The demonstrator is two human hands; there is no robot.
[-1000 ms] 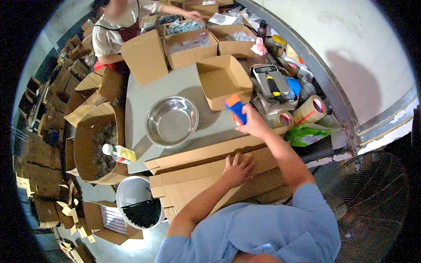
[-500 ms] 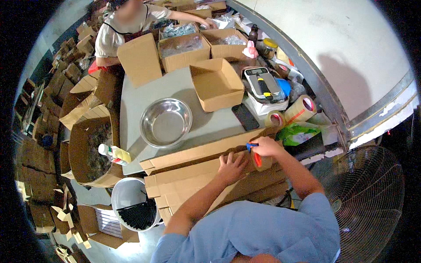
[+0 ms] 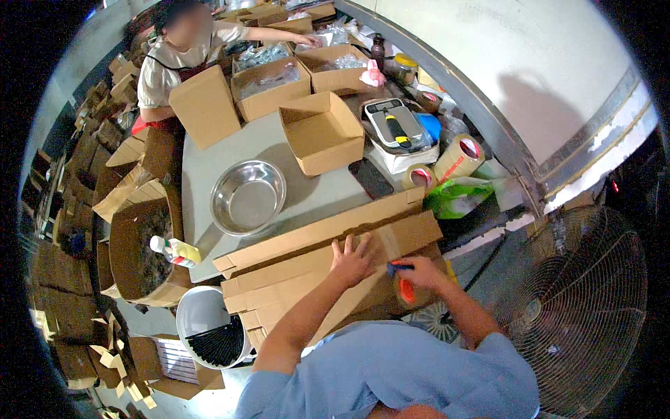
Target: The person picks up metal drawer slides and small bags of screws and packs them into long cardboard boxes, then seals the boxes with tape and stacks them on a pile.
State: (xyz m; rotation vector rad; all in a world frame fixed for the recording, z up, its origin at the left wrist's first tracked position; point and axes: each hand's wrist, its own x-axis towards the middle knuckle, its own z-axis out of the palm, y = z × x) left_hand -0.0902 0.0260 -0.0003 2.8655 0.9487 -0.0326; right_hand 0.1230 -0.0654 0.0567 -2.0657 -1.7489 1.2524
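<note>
A long, flat-sided cardboard box (image 3: 293, 272) lies along the near edge of the table in front of me. My left hand (image 3: 352, 260) presses on its top with the fingers spread. To the right, my right hand (image 3: 421, 272) is closed around a tape dispenser (image 3: 406, 289) with blue and orange parts, held at the box's near side. A strip of clear tape (image 3: 389, 242) runs across the cardboard between my hands. Beyond it, a long raised cardboard flap (image 3: 321, 230) stretches along the far side.
Past the box are a steel bowl (image 3: 248, 197), an open carton (image 3: 322, 133), a phone (image 3: 370, 179), tape rolls (image 3: 458, 159) and a scale (image 3: 394, 123). A white bucket (image 3: 202, 314) stands left, a fan (image 3: 558, 314) right. A co-worker (image 3: 174, 63) reaches across the far side.
My right hand has drawn the tape dispenser toward me, from the box's top down its near side, and a tape strip now shows. My left hand stays on the cardboard; the view has shifted slightly.
</note>
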